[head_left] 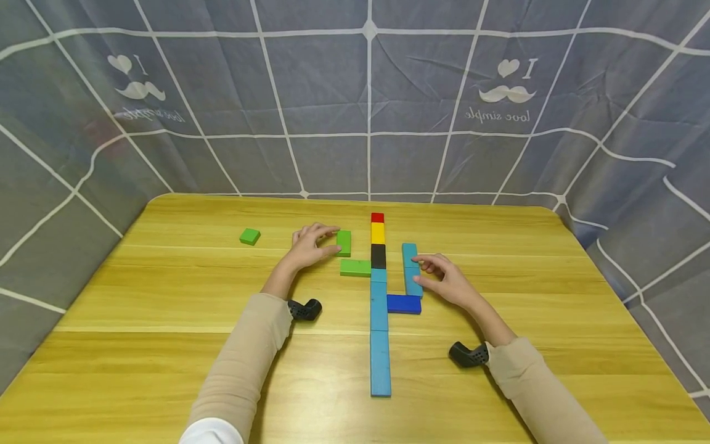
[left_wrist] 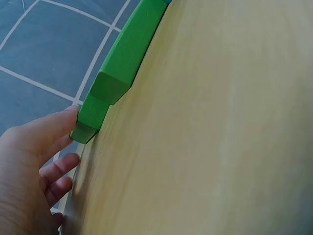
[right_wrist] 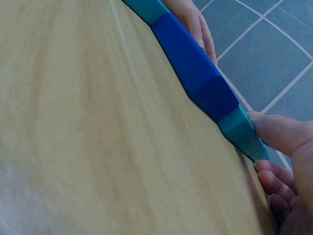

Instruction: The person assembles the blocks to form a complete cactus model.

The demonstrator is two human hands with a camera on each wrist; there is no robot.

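Note:
A green block (head_left: 344,244) lies lengthwise at the fingertips of my left hand (head_left: 310,248); thumb and index finger touch its left side and far end. Just nearer, another green block (head_left: 355,267) lies crosswise against the central column. My right hand (head_left: 448,282) has its thumb and index finger at the right side of two light blue blocks, one farther (head_left: 409,254) and one nearer (head_left: 413,287), set end to end. Its other fingers are loosely bent. A dark blue block (head_left: 404,304) joins the nearer one to the column. In the right wrist view, the thumb (right_wrist: 274,129) meets the light blue side.
The central column runs from a red block (head_left: 377,217) through yellow (head_left: 378,233) and black (head_left: 378,256) ones to light blue blocks (head_left: 379,364). A small green block (head_left: 250,236) sits apart at the left. A grey curtain (head_left: 327,163) hangs behind the wooden table (head_left: 166,308).

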